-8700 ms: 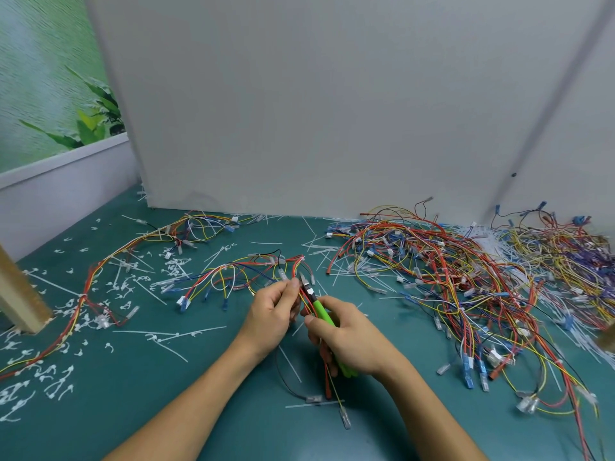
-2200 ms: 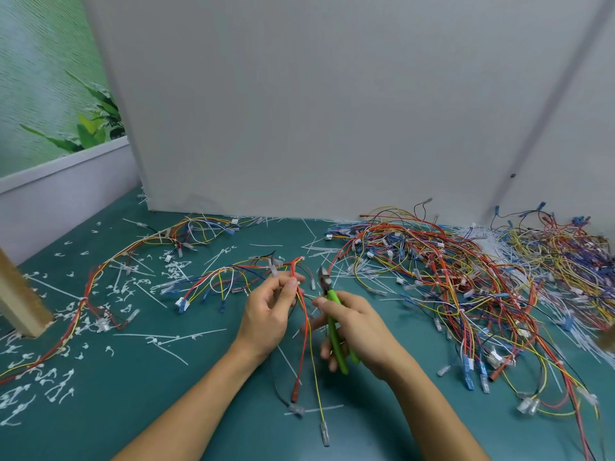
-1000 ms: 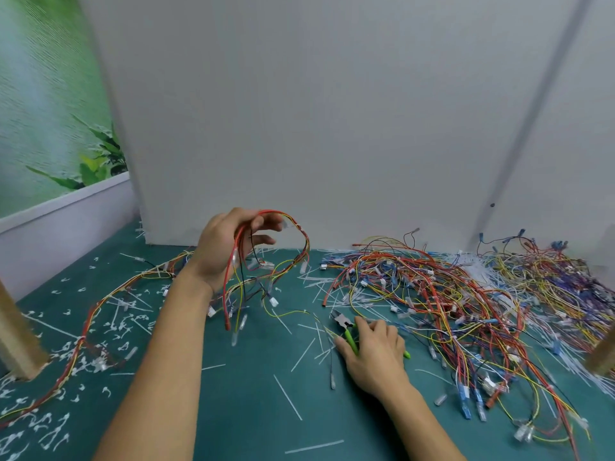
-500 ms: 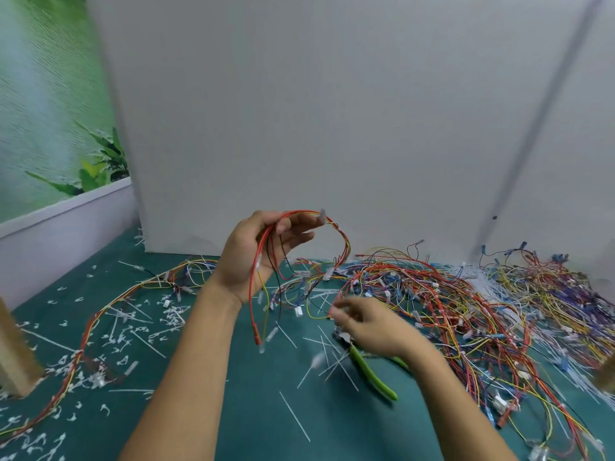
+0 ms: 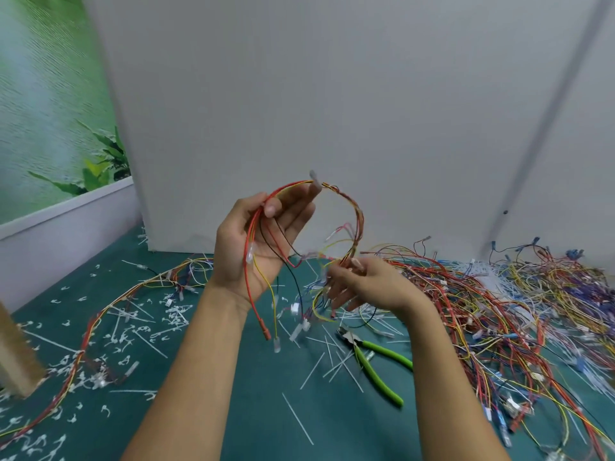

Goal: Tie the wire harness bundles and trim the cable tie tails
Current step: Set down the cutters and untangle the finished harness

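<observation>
My left hand [image 5: 263, 241] is raised above the table, palm toward me, and holds a wire harness [image 5: 356, 221] of red, yellow and black wires that loops up and over to the right. Its loose ends with connectors hang below the hand. My right hand [image 5: 362, 287] grips the lower end of the loop; it is blurred. The green-handled cutters [image 5: 376, 364] lie on the green table [image 5: 233, 410], just below my right hand, with nothing touching them.
A large heap of wire harnesses [image 5: 499, 304] covers the right side. A long tied harness [image 5: 109, 311] lies at the left among several cut tie tails [image 5: 176, 314]. Loose cable ties [image 5: 336, 361] lie by the cutters. A grey board [image 5: 332, 111] stands behind; a wooden post [image 5: 13, 354] at the left edge.
My left hand lifted the harness off the table. My right hand put the cutters down and rose to take the lower part of the harness loop.
</observation>
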